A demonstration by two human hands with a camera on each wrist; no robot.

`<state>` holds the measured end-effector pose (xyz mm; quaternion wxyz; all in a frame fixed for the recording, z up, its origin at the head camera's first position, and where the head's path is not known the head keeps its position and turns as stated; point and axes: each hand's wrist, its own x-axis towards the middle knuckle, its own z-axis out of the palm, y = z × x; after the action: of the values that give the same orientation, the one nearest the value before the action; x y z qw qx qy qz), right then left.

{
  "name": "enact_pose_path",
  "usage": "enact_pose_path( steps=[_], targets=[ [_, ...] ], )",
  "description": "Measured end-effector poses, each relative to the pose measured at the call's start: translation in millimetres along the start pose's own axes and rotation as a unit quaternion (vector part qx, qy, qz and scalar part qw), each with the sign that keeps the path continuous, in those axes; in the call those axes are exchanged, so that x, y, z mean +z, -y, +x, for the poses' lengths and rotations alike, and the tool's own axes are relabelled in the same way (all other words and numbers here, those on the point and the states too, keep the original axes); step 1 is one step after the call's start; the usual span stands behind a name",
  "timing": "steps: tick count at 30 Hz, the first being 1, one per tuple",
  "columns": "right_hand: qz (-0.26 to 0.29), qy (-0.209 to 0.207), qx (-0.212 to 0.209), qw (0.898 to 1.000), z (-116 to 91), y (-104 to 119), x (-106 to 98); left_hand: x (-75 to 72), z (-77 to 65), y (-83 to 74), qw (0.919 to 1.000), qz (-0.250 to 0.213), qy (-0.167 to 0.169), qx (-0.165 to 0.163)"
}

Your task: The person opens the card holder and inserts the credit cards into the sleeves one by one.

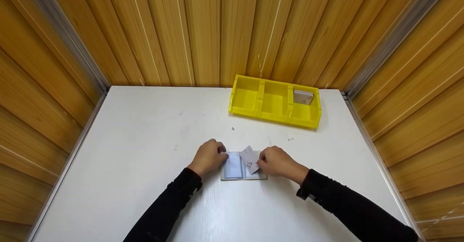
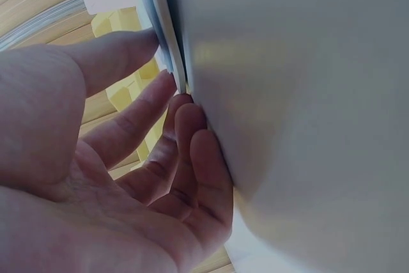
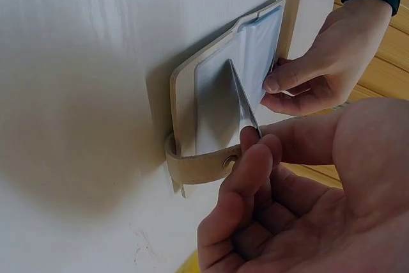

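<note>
An open card holder (image 1: pixel 233 165) with clear plastic sleeves and a beige cover lies on the white table. My left hand (image 1: pixel 209 157) pinches its left edge, thumb on the inner side, as the left wrist view shows. Between thumb and forefinger, my right hand (image 1: pixel 279 164) pinches a pale printed card (image 1: pixel 249 158), tilted above the right-hand sleeves. The right wrist view shows this card (image 3: pixel 244 97) nearly edge-on; whether its far end touches the sleeve I cannot tell. A beige strap (image 3: pixel 199 168) with a metal snap curves out from the holder beside my right fingers.
At the back right of the table (image 1: pixel 145 126) stands a yellow bin (image 1: pixel 275 118) with three compartments. Its right compartment holds a stack of cards (image 1: pixel 303 97). Wood-patterned walls (image 1: pixel 203 31) rise behind the table and along both sides.
</note>
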<state>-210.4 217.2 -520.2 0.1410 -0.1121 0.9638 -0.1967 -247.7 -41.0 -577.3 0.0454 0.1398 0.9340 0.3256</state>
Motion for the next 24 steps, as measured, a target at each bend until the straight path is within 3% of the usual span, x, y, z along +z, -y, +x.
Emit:
enact_pose_path(
  steps=[16,24],
  targets=[
    [0.025,0.057,0.018,0.998,1.6,3.8,2.2,-1.3,1.2,0.2,1.0000,0.000,0.003,0.003],
    [0.018,0.062,0.013,0.998,1.3,7.4,3.6,-1.2,-0.1,0.8,0.9999,-0.011,0.005,0.010]
  ],
)
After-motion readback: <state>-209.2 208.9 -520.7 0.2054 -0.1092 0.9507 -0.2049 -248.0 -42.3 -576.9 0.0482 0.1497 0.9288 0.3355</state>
